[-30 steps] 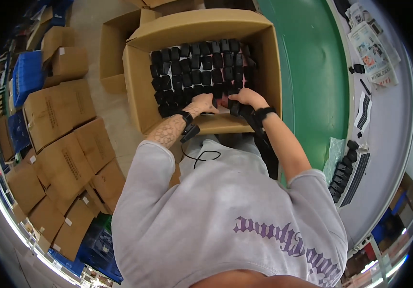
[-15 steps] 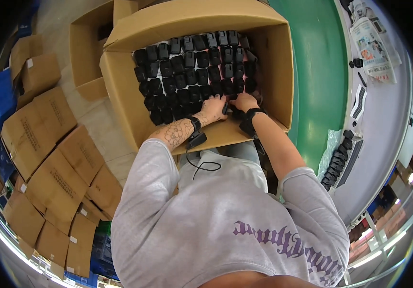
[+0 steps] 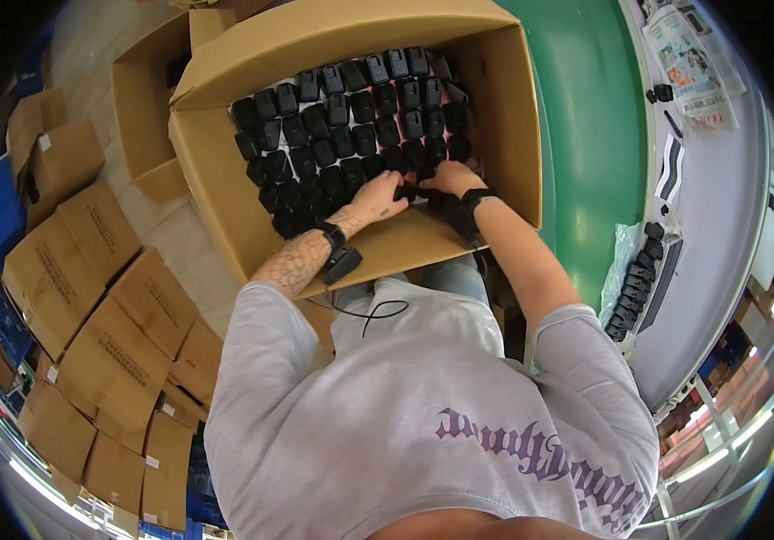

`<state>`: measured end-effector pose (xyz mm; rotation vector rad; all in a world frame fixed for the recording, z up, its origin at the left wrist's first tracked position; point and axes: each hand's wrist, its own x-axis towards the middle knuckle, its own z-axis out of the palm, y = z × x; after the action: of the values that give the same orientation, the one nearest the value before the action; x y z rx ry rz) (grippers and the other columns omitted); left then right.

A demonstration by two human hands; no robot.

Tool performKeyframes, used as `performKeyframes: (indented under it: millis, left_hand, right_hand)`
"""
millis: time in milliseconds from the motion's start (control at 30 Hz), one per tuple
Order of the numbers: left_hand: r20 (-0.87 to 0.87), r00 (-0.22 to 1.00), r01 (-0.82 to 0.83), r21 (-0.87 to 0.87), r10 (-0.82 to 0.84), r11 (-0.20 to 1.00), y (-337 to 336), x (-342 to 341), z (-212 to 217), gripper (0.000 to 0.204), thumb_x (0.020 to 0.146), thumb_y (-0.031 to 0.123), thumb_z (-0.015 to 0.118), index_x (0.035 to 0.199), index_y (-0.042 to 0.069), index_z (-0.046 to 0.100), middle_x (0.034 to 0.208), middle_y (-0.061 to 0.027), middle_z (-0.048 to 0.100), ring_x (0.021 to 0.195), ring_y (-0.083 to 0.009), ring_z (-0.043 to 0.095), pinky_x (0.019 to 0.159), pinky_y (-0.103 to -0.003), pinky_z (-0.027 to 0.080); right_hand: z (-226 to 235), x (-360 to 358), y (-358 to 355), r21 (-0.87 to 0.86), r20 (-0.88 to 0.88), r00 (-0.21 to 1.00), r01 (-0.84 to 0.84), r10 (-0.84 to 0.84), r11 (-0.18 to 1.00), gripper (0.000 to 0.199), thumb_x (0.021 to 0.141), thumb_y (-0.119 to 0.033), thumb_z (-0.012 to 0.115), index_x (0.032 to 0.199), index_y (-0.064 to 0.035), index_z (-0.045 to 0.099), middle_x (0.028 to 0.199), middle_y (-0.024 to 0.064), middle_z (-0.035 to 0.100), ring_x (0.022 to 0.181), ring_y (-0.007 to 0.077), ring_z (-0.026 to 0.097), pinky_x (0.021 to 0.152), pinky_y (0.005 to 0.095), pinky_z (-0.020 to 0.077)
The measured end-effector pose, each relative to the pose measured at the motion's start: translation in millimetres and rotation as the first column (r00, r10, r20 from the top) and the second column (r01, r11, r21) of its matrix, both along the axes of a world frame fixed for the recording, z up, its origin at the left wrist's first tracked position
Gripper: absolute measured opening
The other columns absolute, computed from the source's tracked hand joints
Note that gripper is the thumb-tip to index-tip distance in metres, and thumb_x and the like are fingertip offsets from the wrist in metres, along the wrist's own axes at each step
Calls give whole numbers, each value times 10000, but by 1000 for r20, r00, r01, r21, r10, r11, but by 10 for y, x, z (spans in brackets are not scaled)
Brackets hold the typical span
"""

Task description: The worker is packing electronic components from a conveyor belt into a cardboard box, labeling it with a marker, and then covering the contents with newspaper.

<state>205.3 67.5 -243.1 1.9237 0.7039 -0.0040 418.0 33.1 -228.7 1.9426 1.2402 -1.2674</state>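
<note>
Rows of black devices (image 3: 337, 110) are seen packed inside an open cardboard box (image 3: 506, 135), upper centre of the frame. Left hand (image 3: 380, 198) and right hand (image 3: 455, 177) are placed close together at the nearest row, fingers curled; whether anything is pinched cannot be told, fingertips being lost among dark pieces. Part of that row is covered by the hands. At right, a pale worktop (image 3: 720, 189) is cut off by the lens's black rim.
</note>
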Motion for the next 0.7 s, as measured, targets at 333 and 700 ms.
performKeyframes:
  millis: [333, 700]
  left_hand:
    - [18, 995, -90, -282, 99, 955, -87, -290, -204, 411, 696, 168, 730, 1052, 74, 548, 1103, -192, 480, 1078, -361, 468, 943, -386, 394]
    - [248, 965, -27, -213, 81, 977, -192, -328, -215, 358, 767, 98, 696, 1079, 62, 524, 1105, -146, 482, 1088, -324, 484, 957, -359, 395]
  right_hand:
    - [274, 368, 29, 161, -219, 975, 74, -38, 984, 462, 558, -158, 818, 972, -34, 653, 956, 163, 665, 923, 320, 627, 802, 382, 495]
    - [-21, 452, -223, 271, -336, 929, 254, -156, 928, 378, 652, -126, 752, 1005, -22, 664, 974, 166, 669, 912, 300, 635, 821, 348, 492]
